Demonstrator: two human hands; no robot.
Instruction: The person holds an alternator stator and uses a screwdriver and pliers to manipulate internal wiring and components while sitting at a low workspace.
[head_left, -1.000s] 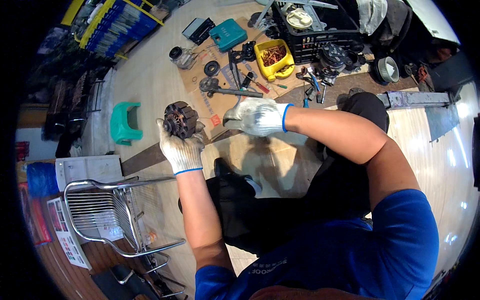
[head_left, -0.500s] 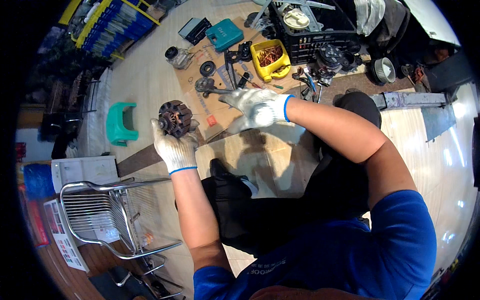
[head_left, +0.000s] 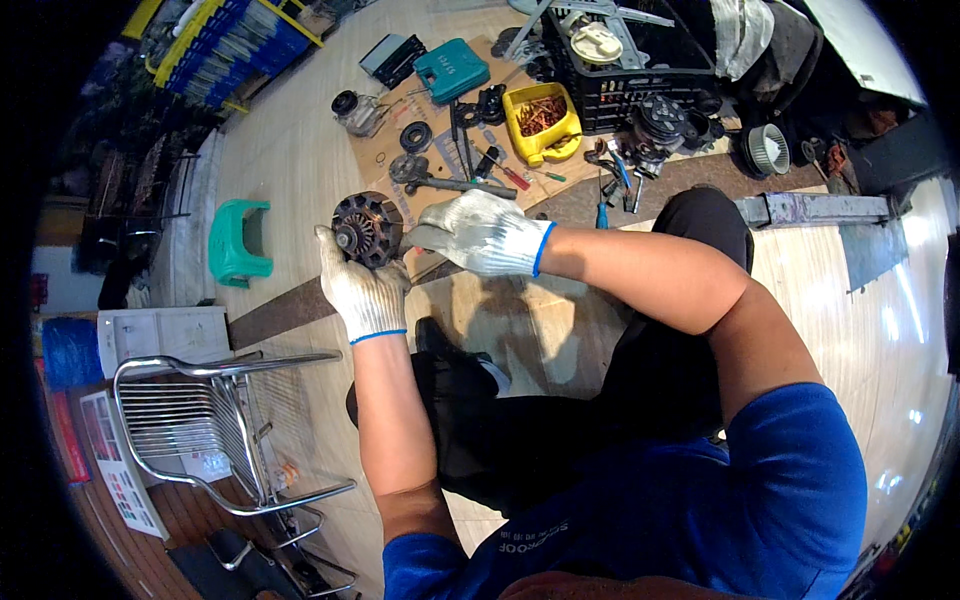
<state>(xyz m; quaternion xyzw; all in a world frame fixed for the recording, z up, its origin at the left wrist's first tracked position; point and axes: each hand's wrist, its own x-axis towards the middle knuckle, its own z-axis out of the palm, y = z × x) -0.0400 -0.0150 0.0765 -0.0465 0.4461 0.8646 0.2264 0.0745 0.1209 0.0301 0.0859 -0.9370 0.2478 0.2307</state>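
My left hand (head_left: 365, 297), in a white knit glove with a blue cuff, holds up a dark alternator rotor (head_left: 368, 228). The rotor's shaft end and finned round face are turned toward me, with copper colour showing inside. Close to the rotor's right side is my right hand (head_left: 485, 232), gloved the same way. Its fingers stretch left toward the rotor's edge; whether they touch it I cannot tell. Just beyond the right hand, a hammer (head_left: 410, 169) lies on the cardboard (head_left: 400, 205), its handle running right and partly behind the glove.
On the cardboard are a teal case (head_left: 450, 70), a yellow cut-open jug (head_left: 545, 150) with copper-coloured pieces, a ring-shaped pulley (head_left: 416, 137) and several tools. A black crate (head_left: 640, 85) stands behind. Left are a green stool (head_left: 240, 243) and a metal chair (head_left: 190, 425).
My right hand has moved left, away from over the hammer handle and up to the rotor. My left hand has shifted slightly right and turned the rotor's finned face more toward me.
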